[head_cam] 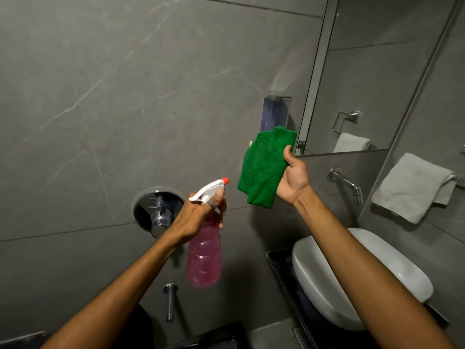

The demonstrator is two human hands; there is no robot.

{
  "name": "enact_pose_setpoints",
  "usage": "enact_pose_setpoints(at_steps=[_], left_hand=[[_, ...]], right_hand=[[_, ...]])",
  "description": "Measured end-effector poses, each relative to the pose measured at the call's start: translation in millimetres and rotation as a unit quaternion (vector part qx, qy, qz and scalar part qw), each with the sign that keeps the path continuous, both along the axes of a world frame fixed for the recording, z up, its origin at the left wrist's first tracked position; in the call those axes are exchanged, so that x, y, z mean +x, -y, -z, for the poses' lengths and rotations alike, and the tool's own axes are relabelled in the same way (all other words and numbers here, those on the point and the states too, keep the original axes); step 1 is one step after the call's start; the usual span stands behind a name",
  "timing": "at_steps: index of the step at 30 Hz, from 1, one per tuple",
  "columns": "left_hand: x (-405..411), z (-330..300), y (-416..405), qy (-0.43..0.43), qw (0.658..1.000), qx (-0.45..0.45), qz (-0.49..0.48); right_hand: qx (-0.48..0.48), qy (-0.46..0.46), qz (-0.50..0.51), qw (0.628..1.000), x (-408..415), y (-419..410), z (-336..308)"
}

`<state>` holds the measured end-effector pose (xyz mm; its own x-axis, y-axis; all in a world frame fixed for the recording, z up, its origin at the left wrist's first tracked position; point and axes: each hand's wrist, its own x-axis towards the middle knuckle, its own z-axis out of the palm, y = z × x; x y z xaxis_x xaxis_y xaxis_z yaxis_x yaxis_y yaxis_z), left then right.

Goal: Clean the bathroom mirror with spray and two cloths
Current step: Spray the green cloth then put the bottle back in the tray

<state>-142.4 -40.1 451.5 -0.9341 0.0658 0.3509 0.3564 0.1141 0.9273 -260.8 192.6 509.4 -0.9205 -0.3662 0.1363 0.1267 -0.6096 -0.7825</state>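
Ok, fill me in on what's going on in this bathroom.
A person stands facing a grey tiled wall. The left hand grips a spray bottle of pink liquid, nozzle aimed toward the folded green cloth that the right hand holds up. The mirror is up to the right, above the white basin. No wiping yet.

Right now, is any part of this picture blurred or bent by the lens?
Head view: the pink spray bottle in the left hand is smeared at its base; the green cloth in the right hand is sharp; the mirror edges lean from wide-angle distortion; lighting is dim.
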Motion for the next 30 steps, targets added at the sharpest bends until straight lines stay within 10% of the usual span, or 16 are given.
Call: enact_pose_setpoints(at_steps=[10,14,17,30], left_hand=[[37.4,142.9,26.6,0.157,0.978,0.029,-0.137],[81.7,223.7,19.6,0.335,0.869,0.246,-0.268],[106.3,277.7,20.7,0.393,0.811,0.246,-0.357],[154.6,399.1,21.3,0.464,0.734,0.246,-0.430]], right_hand=[[0.036,0.131,-0.015,0.991,31.9,14.1,80.3],[0.057,0.196,-0.034,0.978,63.7,20.3,150.4],[0.060,0.243,-0.038,0.967,87.3,20.0,209.1],[0.046,0.307,0.036,0.950,148.4,3.9,317.8]])
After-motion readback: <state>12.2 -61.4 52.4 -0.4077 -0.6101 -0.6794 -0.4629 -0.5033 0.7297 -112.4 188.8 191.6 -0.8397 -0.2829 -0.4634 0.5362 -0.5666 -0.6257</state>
